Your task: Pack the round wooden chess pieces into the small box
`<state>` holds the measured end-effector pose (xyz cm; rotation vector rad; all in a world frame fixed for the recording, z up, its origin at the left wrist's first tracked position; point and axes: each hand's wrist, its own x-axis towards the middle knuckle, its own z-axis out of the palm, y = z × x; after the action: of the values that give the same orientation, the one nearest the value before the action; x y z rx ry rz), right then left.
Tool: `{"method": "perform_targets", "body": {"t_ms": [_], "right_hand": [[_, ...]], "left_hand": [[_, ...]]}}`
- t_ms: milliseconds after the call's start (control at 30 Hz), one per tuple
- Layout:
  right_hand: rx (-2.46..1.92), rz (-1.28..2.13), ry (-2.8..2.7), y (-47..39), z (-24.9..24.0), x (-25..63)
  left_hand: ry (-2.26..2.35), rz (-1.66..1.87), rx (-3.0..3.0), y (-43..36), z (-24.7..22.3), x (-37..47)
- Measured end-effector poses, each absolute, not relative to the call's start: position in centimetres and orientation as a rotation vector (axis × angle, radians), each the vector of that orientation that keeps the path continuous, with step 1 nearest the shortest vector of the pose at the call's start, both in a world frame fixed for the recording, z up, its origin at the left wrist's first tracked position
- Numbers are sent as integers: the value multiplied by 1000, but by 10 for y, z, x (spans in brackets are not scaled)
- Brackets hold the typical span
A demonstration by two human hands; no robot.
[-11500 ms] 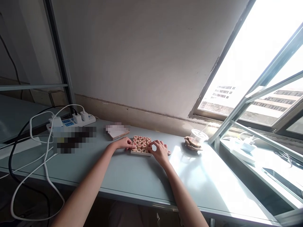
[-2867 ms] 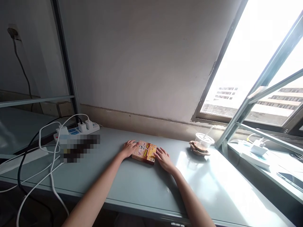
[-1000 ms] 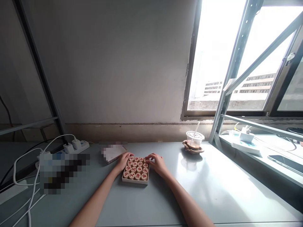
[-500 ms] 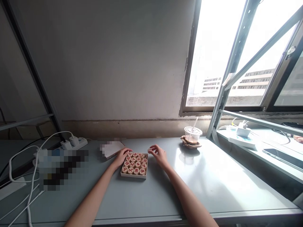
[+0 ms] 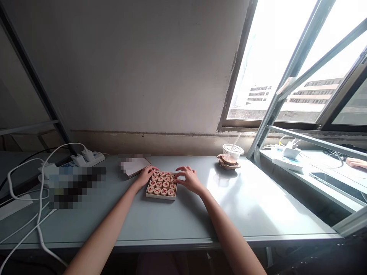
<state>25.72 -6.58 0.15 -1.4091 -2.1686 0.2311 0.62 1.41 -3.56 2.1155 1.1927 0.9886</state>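
A shallow white box holds rows of round wooden Chinese chess pieces with red characters on their tops. My left hand rests at the box's back left corner, its fingers bent over the rim and gripping it. At the back right, the thumb and fingers of my right hand close around a chess piece among the others; the fingers partly cover it. Behind my left hand lies a white box lid, partly blurred out.
A lidded plastic cup with a straw stands on a brown holder at the back right. Power strips and white cables occupy the left. Beyond a metal post, a phone lies on another surface.
My right hand has moved left from beside the box to its back right pieces, bringing the chess piece in its fingertips. My left hand stays at the box. The view has tilted downward.
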Motion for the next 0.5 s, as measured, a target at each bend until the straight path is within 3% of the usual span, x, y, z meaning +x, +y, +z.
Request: {"method": "perform_targets", "body": {"t_ms": [367, 500], "right_hand": [[-1304, 805, -1883, -59, 8, 275], [-1651, 682, -1945, -61, 7, 291]], "left_hand": [[1228, 956, 2110, 13, -31, 7], [1224, 945, 2078, 12, -31, 8]]}}
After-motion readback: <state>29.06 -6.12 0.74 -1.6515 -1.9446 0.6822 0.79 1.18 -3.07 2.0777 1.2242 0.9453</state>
